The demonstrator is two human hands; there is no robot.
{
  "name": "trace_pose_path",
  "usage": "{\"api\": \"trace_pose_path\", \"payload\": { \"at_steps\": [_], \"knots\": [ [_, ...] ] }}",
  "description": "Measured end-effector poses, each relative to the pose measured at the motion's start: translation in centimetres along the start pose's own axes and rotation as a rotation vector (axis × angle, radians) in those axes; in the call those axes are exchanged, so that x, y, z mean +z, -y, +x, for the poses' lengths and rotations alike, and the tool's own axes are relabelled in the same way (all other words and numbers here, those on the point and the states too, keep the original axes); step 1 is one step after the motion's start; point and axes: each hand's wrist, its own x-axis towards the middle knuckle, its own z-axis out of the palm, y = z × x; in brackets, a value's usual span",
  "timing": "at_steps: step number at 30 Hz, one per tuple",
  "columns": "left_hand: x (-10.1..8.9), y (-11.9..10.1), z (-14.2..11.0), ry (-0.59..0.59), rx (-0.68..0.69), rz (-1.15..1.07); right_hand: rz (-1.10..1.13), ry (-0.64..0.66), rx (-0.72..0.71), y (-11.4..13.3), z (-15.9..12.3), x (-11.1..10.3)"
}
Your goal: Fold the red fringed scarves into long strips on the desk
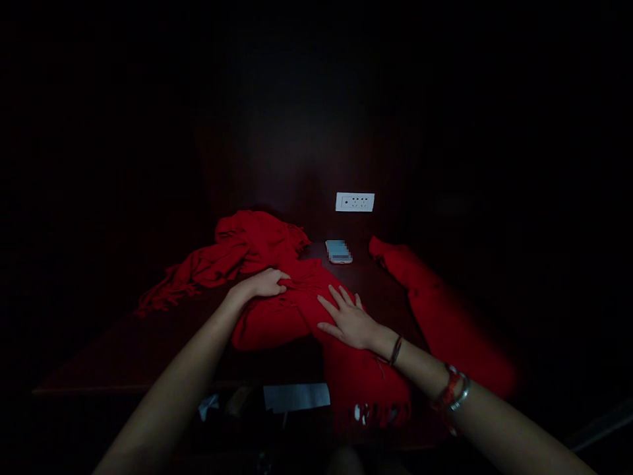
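Step in hand: the person is handling a red fringed cloth [314, 316], which is lying on the counter [386, 290] at the centre of the frame. Its fringed end is hanging past the counter's front edge, lower right of centre.

Left grip [268, 282]: the fingers are curling together and appear to be clamping on a gathered fold of the cloth; exactly how much fabric they are holding is not clear. Right grip [350, 323]: the fingers are spreading apart and lying flat on the cloth, clamping nothing. In this inspector's judgement, the right is steadying or flattening the panel while the left is managing the bunched part.

Next move: the bunched fabric beside the left fingers appears to be calling for straightening, with the right palm bearing on the flat panel. The overhanging end seems to be needing attention too, as its weight could be dragging the cloth forward.

Surroundings: a crumpled red cloth [252, 241] is lying left of centre; whether it is joining the handled one cannot be told. Another red cloth [435, 303] is lying at the right. A phone [339, 251] is resting between them, below a socket panel [355, 202].
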Motion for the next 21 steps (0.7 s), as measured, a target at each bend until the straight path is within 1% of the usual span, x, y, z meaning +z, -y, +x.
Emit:
{"api": "trace_pose_path", "payload": {
  "at_steps": [2, 3, 4, 5, 6, 8, 9, 10, 11, 12, 13, 15, 16, 18, 20, 21],
  "knots": [
    [-0.8, 0.1, -0.8, 0.089, -0.002, -0.08, -0.032, 0.024, -0.102, -0.9, 0.3, -0.3],
    [-1.4, 0.2, -1.3, 0.097, -0.012, -0.12, -0.05, 0.036, -0.155, -1.3, 0.6, -0.6],
    [-2.1, 0.4, -1.7, 0.058, -0.036, -0.146, -0.07, 0.046, -0.205, -1.7, 1.0, -0.8],
    [-2.9, 0.6, -2.0, -0.035, -0.082, -0.154, -0.088, 0.053, -0.252, -2.1, 1.4, -1.0],
    [-3.7, 0.9, -2.2, -0.179, -0.151, -0.147, -0.104, 0.057, -0.292, -2.5, 1.9, -1.2],
    [-5.0, 1.4, -2.1, -0.506, -0.337, -0.088, -0.115, 0.067, -0.342, -3.1, 2.9, -1.3],
    [-5.4, 1.6, -1.9, -0.618, -0.435, -0.041, -0.106, 0.076, -0.353, -3.4, 3.3, -1.3],
    [-5.5, 1.7, -1.5, -0.67, -0.509, 0.012, -0.086, 0.088, -0.352, -3.5, 3.6, -1.2],
    [-5.4, 1.8, -1.0, -0.664, -0.542, 0.06, -0.057, 0.099, -0.34, -3.7, 3.8, -1.2],
    [-4.9, 1.8, -0.5, -0.617, -0.532, 0.085, -0.022, 0.112, -0.319, -3.8, 4.0, -1.3],
    [-4.3, 1.7, -0.1, -0.554, -0.492, 0.082, 0.016, 0.126, -0.298, -3.8, 4.1, -1.4],
    [-2.7, 1.5, 0.7, -0.432, -0.361, 0.018, 0.093, 0.128, -0.275, -3.9, 4.3, -2.0],
    [-1.9, 1.4, 0.9, -0.383, -0.29, -0.021, 0.133, 0.104, -0.277, -3.8, 4.5, -2.4],
    [-0.8, 1.2, 0.9, -0.296, -0.171, -0.062, 0.209, -0.005, -0.268, -3.5, 5.2, -3.3],
    [-0.4, 1.3, 0.6, -0.231, -0.096, -0.078, 0.258, -0.115, -0.205, -2.8, 6.5, -4.0],
    [-0.4, 1.4, 0.5, -0.214, -0.084, -0.1, 0.262, -0.141, -0.165, -2.4, 7.3, -4.1]
  ]
}}
